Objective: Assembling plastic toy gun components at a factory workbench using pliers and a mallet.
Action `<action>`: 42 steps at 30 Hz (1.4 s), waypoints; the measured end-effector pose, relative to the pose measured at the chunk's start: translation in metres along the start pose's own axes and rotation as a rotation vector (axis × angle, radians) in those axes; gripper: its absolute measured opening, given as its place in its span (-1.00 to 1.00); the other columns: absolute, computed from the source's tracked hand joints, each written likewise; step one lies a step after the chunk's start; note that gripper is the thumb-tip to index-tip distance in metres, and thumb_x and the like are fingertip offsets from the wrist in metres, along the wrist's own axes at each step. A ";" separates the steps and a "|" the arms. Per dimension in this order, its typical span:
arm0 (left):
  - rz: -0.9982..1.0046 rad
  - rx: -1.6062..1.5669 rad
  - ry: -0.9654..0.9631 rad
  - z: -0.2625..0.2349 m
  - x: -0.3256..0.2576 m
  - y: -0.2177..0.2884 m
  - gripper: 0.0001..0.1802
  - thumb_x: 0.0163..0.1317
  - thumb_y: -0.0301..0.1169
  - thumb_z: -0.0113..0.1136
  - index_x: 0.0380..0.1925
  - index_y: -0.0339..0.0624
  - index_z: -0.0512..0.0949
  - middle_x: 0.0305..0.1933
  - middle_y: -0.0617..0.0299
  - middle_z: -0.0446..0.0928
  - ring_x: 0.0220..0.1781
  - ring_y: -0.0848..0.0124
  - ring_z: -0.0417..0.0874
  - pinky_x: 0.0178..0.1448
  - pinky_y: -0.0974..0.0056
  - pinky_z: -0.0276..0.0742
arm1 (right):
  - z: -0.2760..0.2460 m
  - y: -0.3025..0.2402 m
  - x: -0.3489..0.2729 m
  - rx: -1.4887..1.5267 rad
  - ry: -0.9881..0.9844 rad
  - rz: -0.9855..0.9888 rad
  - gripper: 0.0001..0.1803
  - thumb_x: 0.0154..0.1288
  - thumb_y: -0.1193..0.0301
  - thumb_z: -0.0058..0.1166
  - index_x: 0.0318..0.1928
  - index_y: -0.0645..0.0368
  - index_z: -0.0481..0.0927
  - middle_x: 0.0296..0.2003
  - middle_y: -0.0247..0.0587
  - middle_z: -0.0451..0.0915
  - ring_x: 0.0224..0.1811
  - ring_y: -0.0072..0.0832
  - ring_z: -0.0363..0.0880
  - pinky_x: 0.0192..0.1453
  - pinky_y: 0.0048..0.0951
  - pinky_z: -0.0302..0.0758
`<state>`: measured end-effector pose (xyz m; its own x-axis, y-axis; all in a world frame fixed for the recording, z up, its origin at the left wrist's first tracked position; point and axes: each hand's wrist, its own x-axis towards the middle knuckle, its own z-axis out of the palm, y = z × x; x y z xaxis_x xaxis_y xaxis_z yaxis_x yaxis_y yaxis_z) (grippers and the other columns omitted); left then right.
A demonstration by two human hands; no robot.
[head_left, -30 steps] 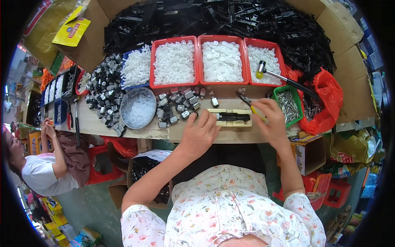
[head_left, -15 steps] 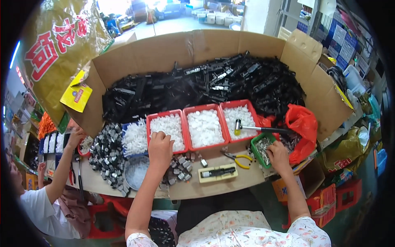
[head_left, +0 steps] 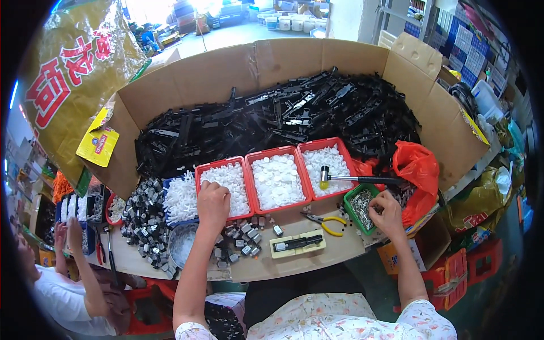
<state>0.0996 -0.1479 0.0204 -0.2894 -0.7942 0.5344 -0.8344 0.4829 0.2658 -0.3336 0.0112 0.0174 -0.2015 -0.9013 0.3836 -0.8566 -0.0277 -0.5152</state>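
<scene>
My left hand (head_left: 213, 205) is over the near left corner of a red tray (head_left: 250, 211) of small white plastic parts, its fingers curled together; whatever they hold is hidden. At the right edge of a green basket (head_left: 347, 211) of small metal pieces, my right hand (head_left: 387, 214) pinches its fingertips together, and anything between them is too small to name. Between my hands, a cream block (head_left: 298, 249) cradles a black assembly (head_left: 298, 242) with a silver end. Yellow-handled pliers (head_left: 332, 228) lie behind it. A hammer (head_left: 362, 179) rests across the right red tray and the green basket.
A cardboard wall (head_left: 294, 55) surrounds a heap of black plastic parts (head_left: 272, 116). Silver-and-black blocks (head_left: 148, 224) pile up at left, near a round bowl (head_left: 182, 245). A red plastic bag (head_left: 416, 170) stands at right. A co-worker's hands (head_left: 69, 235) are at far left.
My right hand has drawn up slightly from the metal pieces, fingertips pinched. My left hand stays by the white parts. The co-worker's raised hand has come down and left. The view has shifted slightly.
</scene>
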 end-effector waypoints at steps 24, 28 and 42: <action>-1.051 -1.953 -0.091 0.006 -0.066 0.107 -0.78 0.40 -0.48 0.24 -0.01 -0.29 0.60 -0.22 0.19 0.67 -0.29 0.45 0.72 -0.28 0.50 0.62 | 0.078 -0.167 0.000 0.661 -0.061 -0.379 -0.83 0.07 0.69 0.27 -0.30 0.26 0.64 -0.28 -0.17 0.64 -0.25 -0.38 0.67 -0.15 -0.44 0.56; -1.076 -2.083 -0.078 0.007 -0.083 0.121 -0.78 0.39 -0.47 0.25 0.00 -0.24 0.61 -0.22 0.21 0.66 -0.24 0.44 0.72 -0.22 0.48 0.65 | 0.086 -0.166 -0.008 0.574 -0.022 -0.457 -0.80 0.04 0.70 0.31 -0.28 0.25 0.65 -0.28 -0.15 0.64 -0.28 -0.35 0.68 -0.24 -0.43 0.58; -1.155 -2.102 -0.048 0.006 -0.088 0.157 -0.79 0.36 -0.50 0.27 -0.02 -0.23 0.61 -0.18 0.19 0.68 -0.19 0.42 0.72 -0.11 0.41 0.67 | 0.079 -0.149 -0.015 0.456 0.112 -0.507 -0.78 0.02 0.66 0.34 -0.28 0.21 0.65 -0.31 -0.19 0.64 -0.31 -0.28 0.66 -0.25 -0.36 0.55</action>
<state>-0.0085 -0.0045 0.0100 -0.2765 -0.8918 -0.3581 0.7813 -0.4255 0.4565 -0.1654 -0.0055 0.0280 0.1022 -0.6800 0.7260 -0.5775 -0.6349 -0.5133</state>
